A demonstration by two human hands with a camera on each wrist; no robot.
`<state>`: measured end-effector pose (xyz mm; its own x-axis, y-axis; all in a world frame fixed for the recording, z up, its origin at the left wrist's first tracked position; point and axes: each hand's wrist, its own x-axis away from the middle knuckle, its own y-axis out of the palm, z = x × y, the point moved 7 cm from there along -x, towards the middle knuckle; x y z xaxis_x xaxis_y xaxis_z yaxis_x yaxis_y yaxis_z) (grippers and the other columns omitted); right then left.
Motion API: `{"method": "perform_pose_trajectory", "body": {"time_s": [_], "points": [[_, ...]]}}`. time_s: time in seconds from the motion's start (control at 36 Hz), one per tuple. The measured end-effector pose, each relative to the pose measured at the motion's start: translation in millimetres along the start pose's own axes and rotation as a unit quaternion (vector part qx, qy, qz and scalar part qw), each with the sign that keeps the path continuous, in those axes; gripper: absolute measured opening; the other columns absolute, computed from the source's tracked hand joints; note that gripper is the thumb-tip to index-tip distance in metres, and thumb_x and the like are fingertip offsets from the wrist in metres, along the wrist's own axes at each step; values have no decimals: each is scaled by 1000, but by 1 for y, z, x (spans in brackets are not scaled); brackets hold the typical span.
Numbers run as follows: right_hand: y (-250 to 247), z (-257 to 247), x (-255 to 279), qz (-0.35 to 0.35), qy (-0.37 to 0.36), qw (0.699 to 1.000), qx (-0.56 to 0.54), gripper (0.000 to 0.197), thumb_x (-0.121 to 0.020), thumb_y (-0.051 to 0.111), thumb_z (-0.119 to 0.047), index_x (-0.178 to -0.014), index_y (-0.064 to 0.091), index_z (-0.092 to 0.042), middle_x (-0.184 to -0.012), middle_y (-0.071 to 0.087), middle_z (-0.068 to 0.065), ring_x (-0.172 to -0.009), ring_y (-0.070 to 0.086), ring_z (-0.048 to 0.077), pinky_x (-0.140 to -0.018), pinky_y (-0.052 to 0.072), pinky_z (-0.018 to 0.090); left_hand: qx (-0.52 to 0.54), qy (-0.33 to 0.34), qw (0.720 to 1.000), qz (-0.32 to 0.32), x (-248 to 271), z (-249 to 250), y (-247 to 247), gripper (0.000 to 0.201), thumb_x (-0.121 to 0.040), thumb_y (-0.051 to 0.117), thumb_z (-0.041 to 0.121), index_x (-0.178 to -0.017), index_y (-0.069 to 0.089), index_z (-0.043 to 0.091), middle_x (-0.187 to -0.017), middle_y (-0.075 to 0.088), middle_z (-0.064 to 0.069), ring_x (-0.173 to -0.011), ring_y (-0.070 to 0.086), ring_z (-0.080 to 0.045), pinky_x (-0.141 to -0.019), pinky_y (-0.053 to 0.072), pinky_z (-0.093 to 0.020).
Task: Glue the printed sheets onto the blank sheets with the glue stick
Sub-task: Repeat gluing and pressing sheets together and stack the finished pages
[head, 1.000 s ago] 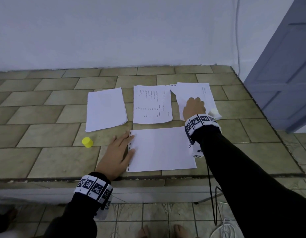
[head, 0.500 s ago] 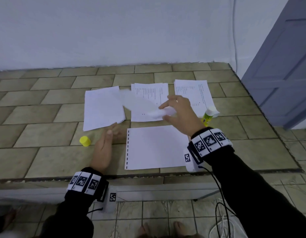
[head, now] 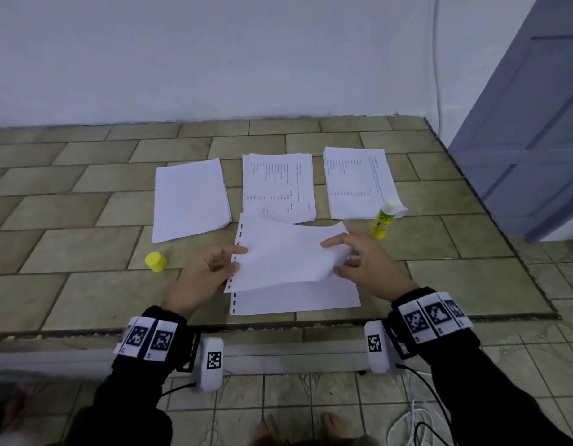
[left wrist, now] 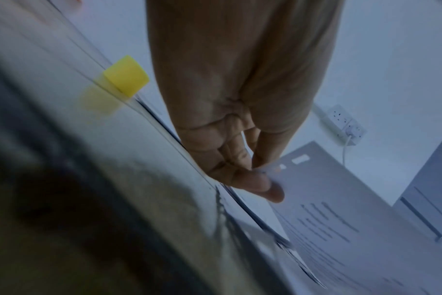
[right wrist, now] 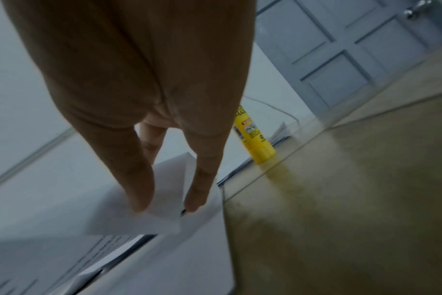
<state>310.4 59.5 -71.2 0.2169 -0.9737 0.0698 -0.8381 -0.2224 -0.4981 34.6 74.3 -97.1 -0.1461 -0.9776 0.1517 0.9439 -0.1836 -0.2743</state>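
While both hands hold it, the sheet (head: pixel 285 252) hangs just above the blank sheet (head: pixel 298 300) that lies flat near the front edge of the tiled counter (head: pixel 85 291). The left hand (head: pixel 201 278) pinches the sheet's punched left edge between thumb and fingers (left wrist: pixel 255 183); the right hand (head: pixel 365 268) pinches the right edge, thumb on top and fingers under it (the corner there is bent upward). From below, in the left wrist view, the held sheet shows lines of print on its underside. It sits slightly skewed over the blank sheet, whose own punched holes line its left edge.

Behind them three stacks lie in a row: a blank stack (head: pixel 190 197) on the left, a printed stack (head: pixel 278 186) in the middle, another printed stack (head: pixel 359 181) on the right. The glue stick (head: pixel 383 220) stands uncapped just beside the right stack's near corner, leaning a little. Its yellow cap (head: pixel 155 261) lies well apart, left of the left hand.
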Motion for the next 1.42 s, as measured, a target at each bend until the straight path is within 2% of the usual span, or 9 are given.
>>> {"method": "perform_pose_trajectory", "body": {"time_s": [0.11, 0.22, 0.36, 0.47, 0.58, 0.72, 0.83, 1.28, 1.42], "points": [[-9, 15, 5, 41, 36, 998, -39, 54, -81, 60, 9, -103, 61, -40, -114, 62, 14, -95, 64, 33, -86, 55, 44, 1, 8, 1000, 17, 4, 1, 1, 26, -97, 57, 4, -109, 68, 24, -59, 57, 19, -68, 56, 3, -69, 43, -10], [-16, 26, 5, 61, 86, 994, -34, 38, -90, 51, 0, -101, 65, -34, -109, 66, 13, -100, 60, 29, -87, 49, 33, -2, 24, 999, 34, 4, 0, -2, 27, -97, 58, 6, -109, 69, 28, -57, 22, 12, -56, 35, -5, -62, 36, -12], [-20, 21, 6, 74, 85, 993, -27, 14, -87, 69, -18, -101, 69, -21, -98, 66, 4, -79, 61, 13, -73, 47, 19, -3, 19, 1000, 21, 3, -5, 1, 27, -97, 60, 11, -114, 70, 29, -64, 34, 7, -68, 43, -16, -79, 45, -31], [-21, 18, 6, 64, 89, 994, 28, 29, -81, 72, -6, -107, 66, -18, -80, 59, -5, -66, 54, 7, -56, 39, 8, -16, 24, 999, 15, 5, -2, 5, 27, -97, 59, 7, -115, 67, 25, -55, 55, 18, -67, 56, -3, -79, 46, -18], [-17, 15, 4, 44, 92, 987, 123, 34, -82, 71, -7, -115, 64, -16, -80, 48, -15, -67, 49, 2, -55, 37, 6, -61, 27, 998, 12, 4, -5, 4, 27, -92, 69, 20, -110, 70, 39, -93, 74, -6, -87, 69, -17, -84, 54, -29], [-7, 14, 6, 12, 98, 975, 201, 35, -86, 66, -9, -121, 60, -16, -107, 52, 0, -85, 48, 11, -68, 35, 16, -157, 72, 984, 42, 6, 6, 6, 28, -89, 72, 14, -107, 66, 35, -63, 52, 4, -52, 50, 0, -57, 39, -7], [0, 16, 5, -3, 99, 970, 222, 37, -88, 63, -6, -124, 58, -13, -109, 49, 3, -92, 41, 10, -75, 31, 17, -203, 76, 975, 38, 5, 1, 4, 35, -87, 74, 17, -105, 63, 44, -80, 66, -2, -71, 61, -10, -65, 47, -12], [-6, 24, 16, 28, 86, 981, 173, 34, -81, 71, -9, -112, 64, -22, -101, 57, 6, -86, 58, 18, -65, 39, 8, -192, 74, 977, 45, 8, -3, 4, 34, -82, 78, 12, -104, 67, 36, -91, 69, 9, -83, 62, -1, -72, 47, -6], [-8, 24, 14, 25, 88, 984, 150, 35, -78, 74, -8, -108, 66, -24, -99, 58, 9, -84, 60, 21, -79, 51, 30, -182, 75, 979, 46, 9, -3, 3, 34, -82, 78, 10, -104, 68, 34, -88, 67, 11, -81, 62, -2, -72, 48, -7]]}}
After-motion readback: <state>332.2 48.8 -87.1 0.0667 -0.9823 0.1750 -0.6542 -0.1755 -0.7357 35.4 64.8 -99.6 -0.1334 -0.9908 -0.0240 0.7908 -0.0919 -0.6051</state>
